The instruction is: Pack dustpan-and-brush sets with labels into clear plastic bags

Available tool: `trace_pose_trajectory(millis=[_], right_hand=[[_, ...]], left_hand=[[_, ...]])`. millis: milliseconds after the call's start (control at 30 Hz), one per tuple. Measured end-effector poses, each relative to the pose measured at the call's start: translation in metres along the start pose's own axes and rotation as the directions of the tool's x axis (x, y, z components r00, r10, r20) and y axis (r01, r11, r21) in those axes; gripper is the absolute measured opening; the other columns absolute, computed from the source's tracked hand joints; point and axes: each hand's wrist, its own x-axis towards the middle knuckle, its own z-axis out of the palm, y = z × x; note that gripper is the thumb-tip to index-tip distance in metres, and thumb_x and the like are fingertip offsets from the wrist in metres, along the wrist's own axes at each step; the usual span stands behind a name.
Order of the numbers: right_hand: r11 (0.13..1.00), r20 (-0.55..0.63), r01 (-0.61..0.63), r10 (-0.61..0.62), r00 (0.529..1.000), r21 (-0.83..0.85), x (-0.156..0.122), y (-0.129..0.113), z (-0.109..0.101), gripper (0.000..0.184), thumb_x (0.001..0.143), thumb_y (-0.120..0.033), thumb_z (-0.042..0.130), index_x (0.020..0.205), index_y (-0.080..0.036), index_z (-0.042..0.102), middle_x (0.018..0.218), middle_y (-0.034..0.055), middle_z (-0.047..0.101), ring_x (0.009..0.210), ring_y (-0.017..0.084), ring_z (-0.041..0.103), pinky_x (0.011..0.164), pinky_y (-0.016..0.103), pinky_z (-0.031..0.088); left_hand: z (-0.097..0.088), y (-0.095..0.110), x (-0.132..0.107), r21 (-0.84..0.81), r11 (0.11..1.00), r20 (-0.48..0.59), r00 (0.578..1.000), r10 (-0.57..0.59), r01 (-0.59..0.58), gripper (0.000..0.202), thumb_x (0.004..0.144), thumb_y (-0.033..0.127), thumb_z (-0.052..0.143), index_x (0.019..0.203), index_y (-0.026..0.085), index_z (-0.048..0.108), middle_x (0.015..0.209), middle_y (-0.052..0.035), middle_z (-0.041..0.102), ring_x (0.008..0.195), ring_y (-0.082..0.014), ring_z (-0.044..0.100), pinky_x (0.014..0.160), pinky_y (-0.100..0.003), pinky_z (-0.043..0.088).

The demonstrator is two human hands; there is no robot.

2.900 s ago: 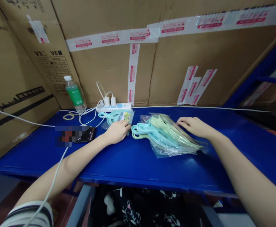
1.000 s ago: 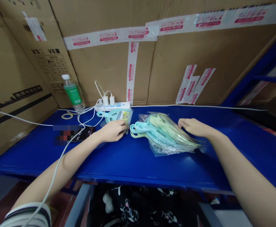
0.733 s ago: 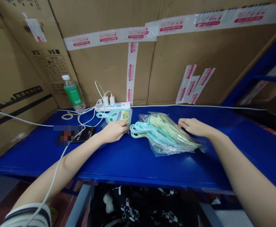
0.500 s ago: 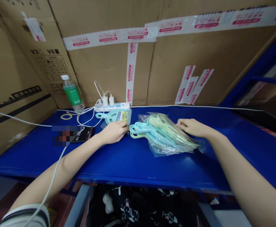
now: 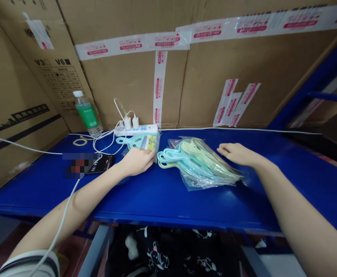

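Observation:
My left hand (image 5: 138, 161) rests on the table with its fingers curled in. Its knuckles lie against the near edge of a clear bag holding a pale blue mini dustpan and brush (image 5: 138, 141) with a yellow label. To the right lies a pile of bagged dustpans (image 5: 197, 159), pale blue and pale green, with their looped handles pointing left. My right hand (image 5: 234, 153) is loosely closed just beyond the pile's right side. A small gap shows between its fingertips and the plastic, and nothing shows in its fingers.
A white power strip (image 5: 148, 129) with chargers and tangled white cables stands at the back of the blue table (image 5: 162, 206). Left of it are a green-labelled bottle (image 5: 88, 115), a coiled band (image 5: 79, 142) and a phone (image 5: 102, 164). Taped cardboard (image 5: 122, 84) walls the back.
My right hand has shifted slightly right, away from the bagged pile. My left hand keeps nearly the same place, and the view has moved a little.

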Motion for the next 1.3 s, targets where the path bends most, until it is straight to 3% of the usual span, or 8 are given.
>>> trace_pose_trajectory(millis=[300, 500, 667, 733, 833, 967, 1167, 1300], right_hand=[[1.0, 0.014, 0.02, -0.02, 1.0, -0.011, 0.0, -0.001, 0.001, 0.034, 0.082, -0.033, 0.037, 0.049, -0.025, 0.037, 0.054, 0.0028, 0.059, 0.057, 0.021, 0.058, 0.058, 0.03, 0.042], [0.999, 0.048, 0.032, -0.03, 0.998, -0.032, -0.002, -0.005, -0.001, 0.034, 0.083, -0.031, 0.036, 0.049, -0.026, 0.038, 0.057, 0.0037, 0.062, 0.059, 0.02, 0.059, 0.059, 0.03, 0.042], [0.999, 0.06, 0.022, -0.019, 0.998, -0.039, -0.003, -0.006, -0.002, 0.032, 0.082, -0.032, 0.036, 0.05, -0.026, 0.038, 0.056, 0.0033, 0.061, 0.057, 0.02, 0.057, 0.058, 0.029, 0.041], [0.999, 0.069, 0.013, -0.011, 0.998, -0.034, -0.003, -0.005, -0.003, 0.031, 0.081, -0.034, 0.038, 0.052, -0.026, 0.039, 0.055, 0.0027, 0.06, 0.056, 0.019, 0.057, 0.057, 0.029, 0.041], [1.0, 0.091, 0.001, 0.002, 0.996, -0.029, -0.003, -0.005, -0.003, 0.029, 0.08, -0.036, 0.041, 0.054, -0.025, 0.041, 0.056, 0.0022, 0.06, 0.057, 0.019, 0.057, 0.057, 0.028, 0.041], [0.999, 0.101, -0.009, 0.012, 0.995, -0.034, -0.004, -0.008, -0.004, 0.028, 0.081, -0.035, 0.039, 0.055, -0.025, 0.04, 0.057, 0.0026, 0.061, 0.058, 0.019, 0.057, 0.057, 0.028, 0.042], [0.998, 0.13, -0.054, 0.058, 0.99, -0.034, -0.006, -0.014, -0.007, 0.026, 0.081, -0.032, 0.037, 0.055, -0.025, 0.039, 0.059, 0.0038, 0.06, 0.06, 0.019, 0.056, 0.06, 0.03, 0.042], [0.998, 0.129, -0.054, 0.056, 0.99, -0.024, -0.007, -0.012, -0.007, 0.025, 0.08, -0.032, 0.038, 0.056, -0.025, 0.04, 0.059, 0.0034, 0.06, 0.059, 0.02, 0.057, 0.059, 0.03, 0.042]], left_hand=[[-0.002, 0.004, -0.003, -0.036, 0.989, 0.053, 0.988, 0.146, -0.144, 0.035, 0.089, 0.022, 0.039, 0.066, 0.015, 0.064, 0.053, -0.0041, 0.059, 0.05, -0.0157, 0.058, 0.051, -0.025, 0.04], [-0.006, 0.01, -0.004, 0.004, 0.985, 0.068, 0.983, 0.173, -0.174, 0.034, 0.089, 0.023, 0.041, 0.066, 0.016, 0.064, 0.049, -0.0043, 0.058, 0.048, -0.0183, 0.058, 0.049, -0.027, 0.038], [-0.006, 0.004, -0.003, 0.025, 0.999, -0.012, 0.999, -0.046, 0.047, 0.023, 0.086, 0.02, 0.043, 0.089, 0.013, 0.065, 0.067, -0.0067, 0.065, 0.058, -0.0196, 0.061, 0.052, -0.027, 0.04], [-0.005, -0.002, 0.0, 0.018, 0.988, -0.069, 0.986, -0.154, 0.156, 0.03, 0.086, 0.016, 0.042, 0.109, 0.013, 0.06, 0.082, -0.0084, 0.066, 0.065, -0.0198, 0.063, 0.054, -0.027, 0.041], [-0.001, -0.007, 0.009, -0.042, 0.985, -0.089, 0.981, -0.172, 0.169, 0.046, 0.086, 0.01, 0.039, 0.13, 0.021, 0.05, 0.099, -0.0081, 0.062, 0.075, -0.0184, 0.063, 0.058, -0.026, 0.043], [0.006, -0.007, 0.017, -0.111, 0.99, -0.038, 0.995, -0.093, 0.088, 0.049, 0.084, 0.006, 0.041, 0.126, 0.027, 0.055, 0.101, -0.0058, 0.058, 0.081, -0.0173, 0.061, 0.063, -0.026, 0.046], [0.011, -0.009, 0.015, -0.009, 0.997, -0.071, 0.995, -0.071, 0.071, 0.034, 0.081, 0.005, 0.043, 0.101, 0.017, 0.068, 0.115, -0.0119, 0.059, 0.106, -0.025, 0.055, 0.08, -0.035, 0.049], [0.012, -0.014, 0.015, -0.085, 0.996, -0.013, 1.0, -0.02, 0.019, 0.033, 0.081, 0.004, 0.041, 0.099, 0.014, 0.066, 0.107, -0.0116, 0.067, 0.104, -0.0246, 0.058, 0.087, -0.038, 0.047]])
